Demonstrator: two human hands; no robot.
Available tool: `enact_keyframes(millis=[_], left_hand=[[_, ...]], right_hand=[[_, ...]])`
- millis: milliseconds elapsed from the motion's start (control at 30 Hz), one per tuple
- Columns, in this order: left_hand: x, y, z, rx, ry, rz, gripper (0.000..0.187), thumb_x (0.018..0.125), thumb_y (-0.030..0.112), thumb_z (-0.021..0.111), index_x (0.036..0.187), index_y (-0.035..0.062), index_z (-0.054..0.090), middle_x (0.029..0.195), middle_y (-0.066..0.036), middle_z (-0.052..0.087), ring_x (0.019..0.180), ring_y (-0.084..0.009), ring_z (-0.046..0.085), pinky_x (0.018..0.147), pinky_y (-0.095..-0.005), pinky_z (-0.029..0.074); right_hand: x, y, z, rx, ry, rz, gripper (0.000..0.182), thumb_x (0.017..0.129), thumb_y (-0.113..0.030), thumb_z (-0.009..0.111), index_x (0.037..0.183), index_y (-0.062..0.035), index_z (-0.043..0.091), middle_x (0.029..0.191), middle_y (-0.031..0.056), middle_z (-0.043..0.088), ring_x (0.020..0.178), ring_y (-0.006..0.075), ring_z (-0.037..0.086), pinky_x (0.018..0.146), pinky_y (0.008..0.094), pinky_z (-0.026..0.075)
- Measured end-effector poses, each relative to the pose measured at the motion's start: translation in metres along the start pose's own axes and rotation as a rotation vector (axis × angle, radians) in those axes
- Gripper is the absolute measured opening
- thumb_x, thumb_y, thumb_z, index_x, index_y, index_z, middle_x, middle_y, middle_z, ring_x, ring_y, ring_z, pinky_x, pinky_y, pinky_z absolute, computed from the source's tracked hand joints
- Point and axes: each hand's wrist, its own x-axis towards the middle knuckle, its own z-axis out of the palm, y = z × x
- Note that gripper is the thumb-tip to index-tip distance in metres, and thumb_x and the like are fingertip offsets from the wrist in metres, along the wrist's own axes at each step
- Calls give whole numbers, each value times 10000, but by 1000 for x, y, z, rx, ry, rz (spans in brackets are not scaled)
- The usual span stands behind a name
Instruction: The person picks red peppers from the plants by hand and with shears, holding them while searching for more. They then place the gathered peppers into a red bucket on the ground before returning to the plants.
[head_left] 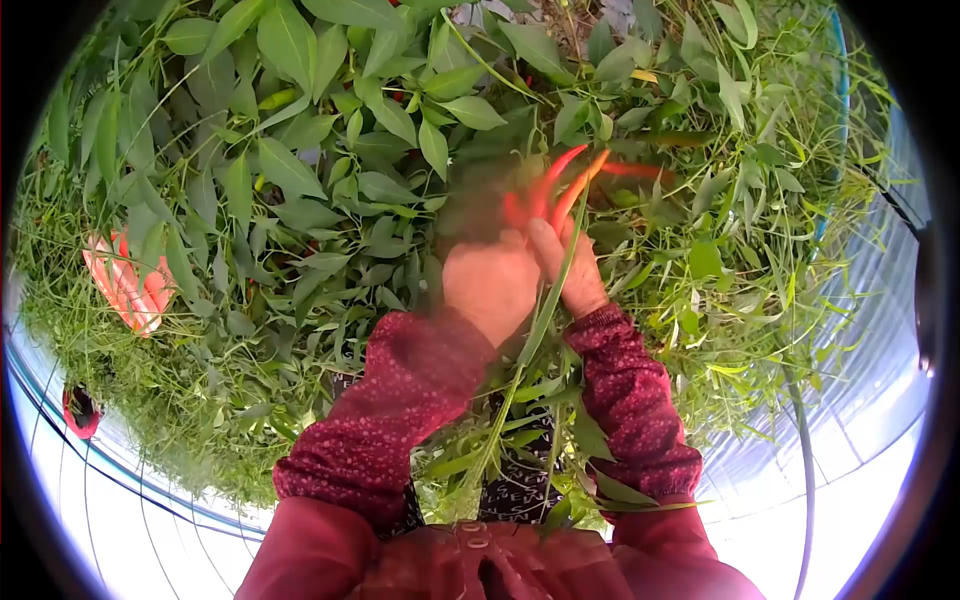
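Several long red and orange chili peppers [567, 195] stick up out of my right hand [578, 272], its thumb pressed along them. My left hand [490, 285] is right beside it, touching or nearly touching. Motion blur smears the left hand's fingers, and a red blurred patch shows just above them, so what they grip cannot be made out. A long green grass blade [545, 310] passes in front of my right hand. Around both hands stand the leafy pepper plants [385, 190].
A red-and-white striped plastic bag [130, 285] lies among the foliage at the left. Thin grassy weeds [740, 340] crowd the right side. Translucent plastic sheeting [870, 300] curves along the right edge, and a grey hose or cord [806, 470] hangs down there.
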Motion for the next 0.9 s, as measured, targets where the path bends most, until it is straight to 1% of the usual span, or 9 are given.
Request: enact_keyframes(millis=[133,200,267,333,433,633,700,833,900], left_hand=[[0,-18,-4,-184,-111,62,269,834,266,549,785,3,530,623,-176,578,616,-338,596,613,-430,472],[11,-48,-14,-414,-38,95,188,854,238,560,892,58,602,694,-115,603,643,-317,590,602,-369,474],[29,-76,-30,-186,269,91,206,870,204,536,980,41,601,857,-134,627,799,-317,594,706,-372,482],[40,-117,-24,105,-12,-48,300,880,208,516,1111,20,554,1023,-164,606,980,-340,557,847,-407,451],[6,-148,14,257,-279,133,375,880,229,516,1195,27,498,1206,-167,514,1141,-338,467,973,-401,373],[-36,-159,28,313,-217,154,305,883,214,508,1093,-2,556,961,-162,615,1053,-344,528,938,-412,392],[-37,-152,18,284,-249,-45,293,895,256,491,1028,9,573,946,-159,628,1017,-324,557,887,-413,419],[-22,-147,-3,8,-172,-182,292,885,284,507,1004,27,578,865,-189,620,827,-350,596,744,-438,470],[-6,-139,-9,106,-108,-71,278,876,278,511,1005,40,577,828,-194,614,784,-361,598,703,-451,478]], right_hand=[[10,3,0,8,-85,61,414,861,-301,607,1173,-35,552,954,37,615,845,98,549,782,249,452],[4,-9,-3,14,-149,142,413,868,-309,589,1175,-36,540,902,26,608,791,91,556,702,231,460],[-1,-14,0,99,-118,155,419,874,-312,577,1185,-36,524,890,28,605,776,103,566,685,236,462],[-3,-12,-3,125,-150,126,439,897,-330,526,1216,-32,482,863,42,594,735,134,584,667,249,469],[-5,-16,1,98,-216,63,439,908,-347,495,1205,-24,484,861,56,593,734,136,581,676,254,470],[-3,-5,-2,-222,-300,-30,513,907,-403,440,1252,-23,447,928,143,618,824,236,607,775,345,461],[-10,-21,-1,-527,-377,32,527,895,-424,426,1269,-53,442,973,185,622,888,301,610,815,363,448],[-6,5,-1,-817,-453,-192,515,897,-454,395,1226,-61,450,836,204,621,797,368,604,741,412,463],[-5,3,1,-841,-485,-217,491,905,-456,384,1188,-61,455,777,200,609,747,387,591,707,449,456]])
